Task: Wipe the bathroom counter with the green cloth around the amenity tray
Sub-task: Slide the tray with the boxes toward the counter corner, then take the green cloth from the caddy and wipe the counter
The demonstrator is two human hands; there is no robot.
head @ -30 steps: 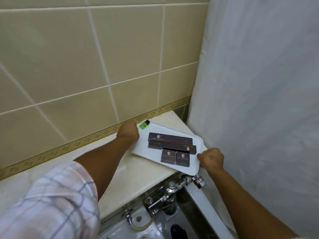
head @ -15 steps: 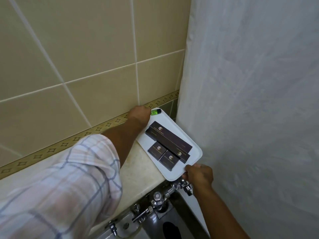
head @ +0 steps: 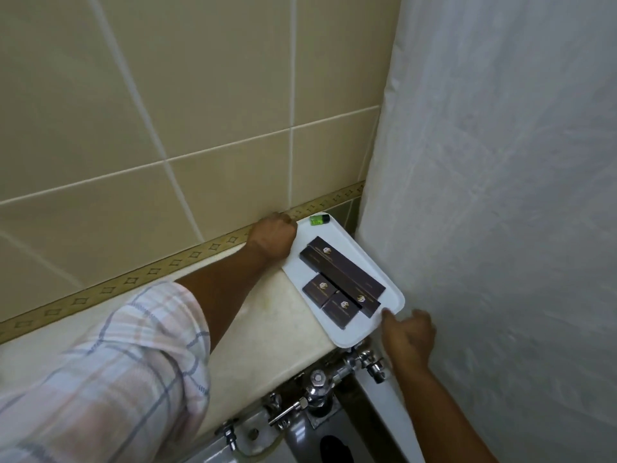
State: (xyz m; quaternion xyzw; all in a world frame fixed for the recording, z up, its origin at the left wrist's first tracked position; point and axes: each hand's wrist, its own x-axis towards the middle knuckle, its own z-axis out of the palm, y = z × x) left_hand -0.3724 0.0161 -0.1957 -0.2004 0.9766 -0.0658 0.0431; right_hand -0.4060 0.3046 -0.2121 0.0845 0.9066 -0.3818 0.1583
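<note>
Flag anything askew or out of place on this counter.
The white tray sits skewed to the counter, its near corner hanging past the front edge above the chrome valves. A small green item lies at the tray's far corner by the wall. No green cloth shows.

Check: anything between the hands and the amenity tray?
Nothing visible. The left hand is closed at the amenity tray's far-left corner by the wall; the right hand is open at its near corner. The green cloth isn't in view.

Bare counter (head: 283,315) left of tray (head: 347,332); curtain (head: 484,228) close right.
</note>
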